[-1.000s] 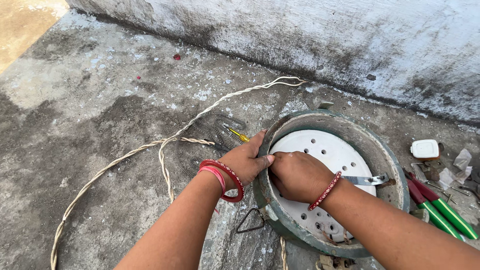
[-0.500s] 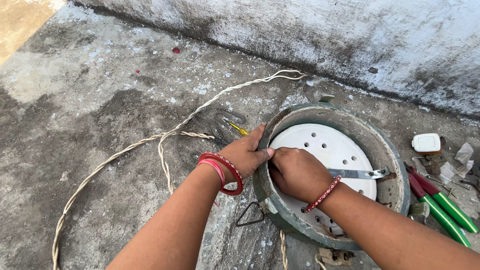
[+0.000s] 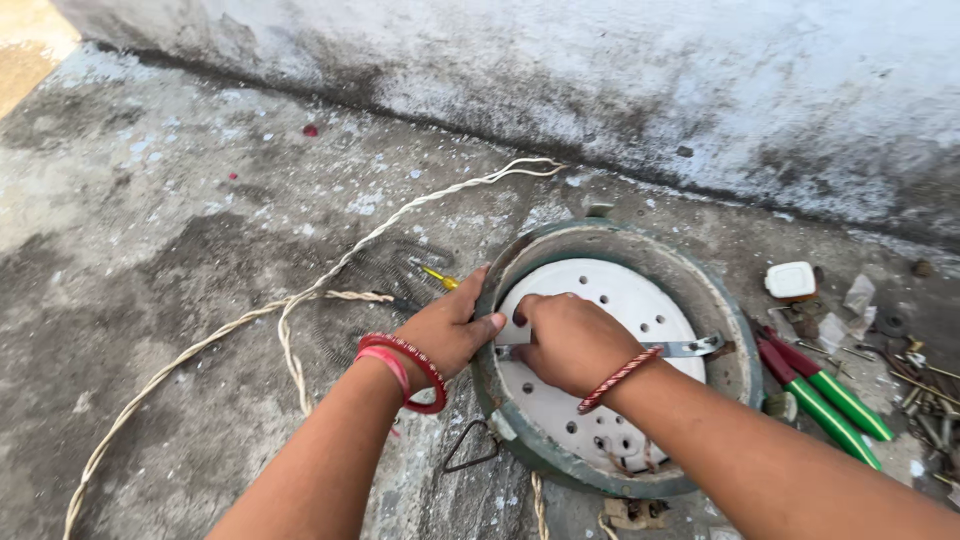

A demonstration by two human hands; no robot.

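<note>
Head view. A round green-grey metal stove body [image 3: 720, 310] sits on the concrete floor [image 3: 180, 230] near the foot of the stained wall [image 3: 600, 80]. Inside it lies a white perforated ceramic plate [image 3: 640, 300], crossed by a flat metal strip [image 3: 685, 348]. The left hand [image 3: 450, 330] grips the near left rim of the body, thumb over the edge. The right hand [image 3: 570, 340] is closed and pressed on the plate at the strip's left end; whether it pinches anything cannot be told. The step in hand appears to be seating or fixing the strip across the plate. The next move likely calls for steady pressure at the strip's end while the body is kept from turning. A twisted white cord [image 3: 300, 310] trails left; green-handled pliers [image 3: 825, 395] lie to the right.
</note>
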